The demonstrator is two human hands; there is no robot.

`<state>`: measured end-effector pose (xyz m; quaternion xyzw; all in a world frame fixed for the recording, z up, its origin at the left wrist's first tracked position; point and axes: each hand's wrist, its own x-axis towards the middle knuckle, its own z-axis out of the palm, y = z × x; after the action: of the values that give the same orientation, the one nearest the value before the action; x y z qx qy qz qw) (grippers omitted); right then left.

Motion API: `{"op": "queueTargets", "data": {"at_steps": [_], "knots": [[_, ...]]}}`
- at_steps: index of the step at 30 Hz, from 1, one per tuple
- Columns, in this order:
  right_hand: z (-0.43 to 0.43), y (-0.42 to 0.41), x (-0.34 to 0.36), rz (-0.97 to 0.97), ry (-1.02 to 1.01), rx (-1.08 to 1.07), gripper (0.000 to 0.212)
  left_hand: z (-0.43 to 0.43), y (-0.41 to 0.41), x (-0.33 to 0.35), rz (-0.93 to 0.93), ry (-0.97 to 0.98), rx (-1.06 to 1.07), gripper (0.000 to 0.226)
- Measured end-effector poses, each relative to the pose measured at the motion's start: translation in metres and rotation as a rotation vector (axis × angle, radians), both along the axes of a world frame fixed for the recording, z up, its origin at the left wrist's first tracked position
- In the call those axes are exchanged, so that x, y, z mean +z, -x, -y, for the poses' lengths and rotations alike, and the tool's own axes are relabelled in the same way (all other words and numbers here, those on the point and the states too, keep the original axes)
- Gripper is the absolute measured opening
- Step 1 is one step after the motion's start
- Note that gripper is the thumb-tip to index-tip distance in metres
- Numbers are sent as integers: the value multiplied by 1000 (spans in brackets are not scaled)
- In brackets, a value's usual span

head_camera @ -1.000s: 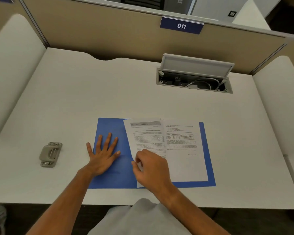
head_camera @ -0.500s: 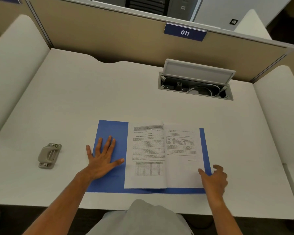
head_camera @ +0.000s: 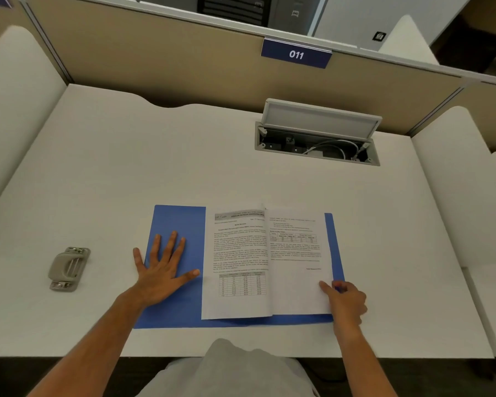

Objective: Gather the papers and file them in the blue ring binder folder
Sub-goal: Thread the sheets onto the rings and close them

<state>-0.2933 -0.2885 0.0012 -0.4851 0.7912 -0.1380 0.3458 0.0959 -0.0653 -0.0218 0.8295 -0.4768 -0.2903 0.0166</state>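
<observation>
Two hands rest on the open blue folder (head_camera: 181,310) near the front edge of the desk (head_camera: 126,167). The left hand (head_camera: 162,270) lies flat, fingers spread, palm down on the folder's bare left cover; its grip is open and holds nothing. The right hand (head_camera: 345,302) sits at the folder's lower right corner, fingers curled, thumb and forefinger closing on the right edge of the cover where it meets the papers (head_camera: 267,265); whether the grip takes the cover alone or also the top sheet cannot be told. The papers lie inside the folder, two printed pages side by side, covering its middle and right part. A beige clip (head_camera: 68,269) lies well apart toward the left edge of the desk. A cable box (head_camera: 317,138) with a raised lid is set into the desk near the rear edge. A sign (head_camera: 296,54) reading 011 hangs on the partition (head_camera: 155,61) behind.
</observation>
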Motion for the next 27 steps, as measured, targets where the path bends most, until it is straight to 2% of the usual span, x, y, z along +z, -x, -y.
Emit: {"op": "queueTargets", "data": {"at_steps": [4, 9, 14, 16, 22, 27], "knots": [[1, -7, 22, 328, -13, -97, 27, 0, -1, -1, 12, -1, 0, 108], [-5, -30, 70, 548, -34, -69, 30, -1, 0, -2, 20, -4, -2, 108], [-41, -71, 111, 665, 14, 167, 9, 0, 0, 0, 28, -12, -5, 110], [-56, -87, 114, 681, 13, 291, 8, 0, 1, 1, 26, -9, -5, 110], [-81, -136, 93, 624, -81, 535, 24, 0, 1, -1, 28, -13, 4, 107], [-94, -172, 66, 586, -202, 718, 8, 3, 1, -2, 35, 9, 37, 101]]}}
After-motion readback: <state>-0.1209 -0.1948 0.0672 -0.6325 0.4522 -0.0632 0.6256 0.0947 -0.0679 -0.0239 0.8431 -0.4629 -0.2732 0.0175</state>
